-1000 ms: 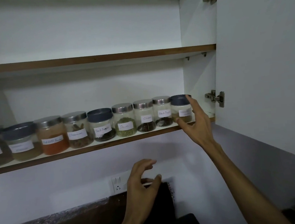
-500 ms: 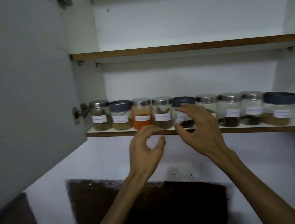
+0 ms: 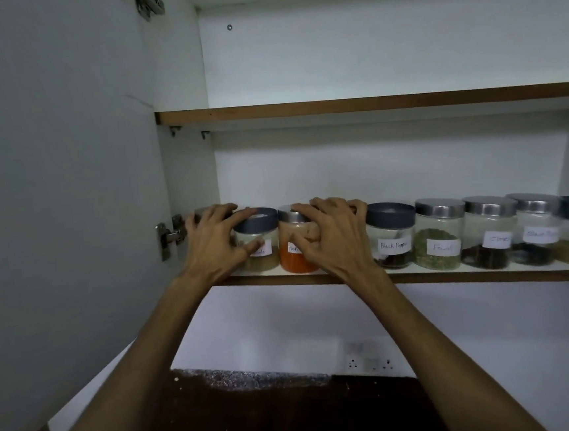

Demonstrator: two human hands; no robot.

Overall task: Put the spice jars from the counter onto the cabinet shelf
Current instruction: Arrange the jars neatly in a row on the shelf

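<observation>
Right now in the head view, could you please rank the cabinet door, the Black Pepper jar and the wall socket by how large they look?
1. Cabinet door, by far the largest, though also nearest the camera.
2. Black Pepper jar and wall socket look about alike; I would not rank them.

Jars (image 3: 438,236): clear glossy glass, seen right of the right hand (image 3: 330,239).
Lids (image 3: 440,207): brushed metal on some; matt dark plastic on others.
Labels (image 3: 395,245): white paper, handwritten.
Shelf edge (image 3: 453,274): brown wood, matt.
Cabinet door (image 3: 58,166): smooth matt white, left of the left hand (image 3: 211,245).
Hinge (image 3: 169,235): shiny metal.
</observation>
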